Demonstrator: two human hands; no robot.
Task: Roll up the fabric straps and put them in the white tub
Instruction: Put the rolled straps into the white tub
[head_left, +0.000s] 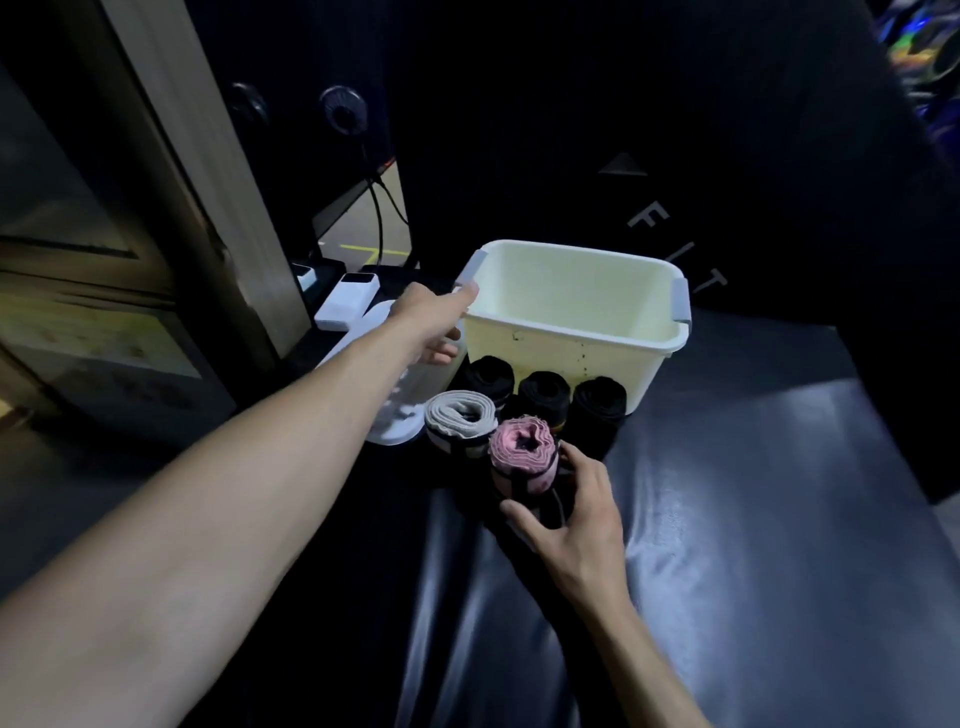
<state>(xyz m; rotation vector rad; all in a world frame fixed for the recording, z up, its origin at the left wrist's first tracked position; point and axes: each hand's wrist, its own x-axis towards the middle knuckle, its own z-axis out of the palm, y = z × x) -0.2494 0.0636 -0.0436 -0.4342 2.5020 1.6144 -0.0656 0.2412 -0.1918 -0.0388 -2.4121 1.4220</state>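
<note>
Left hand (434, 325) on white tub (574, 332) rim, right hand (569, 506) cupping pink roll (523, 460)

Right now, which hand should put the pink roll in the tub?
Right hand: its fingers already wrap the pink roll. The left hand is busy at the tub rim.

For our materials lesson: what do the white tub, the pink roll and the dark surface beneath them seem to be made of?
White tub: likely moulded plastic, matt, with smooth thin walls and a rolled rim. Pink roll: woven fabric, judging by its soft layered spiral edges. Dark surface: perhaps vinyl or leather-like padding, glossy with light streaks.
</note>
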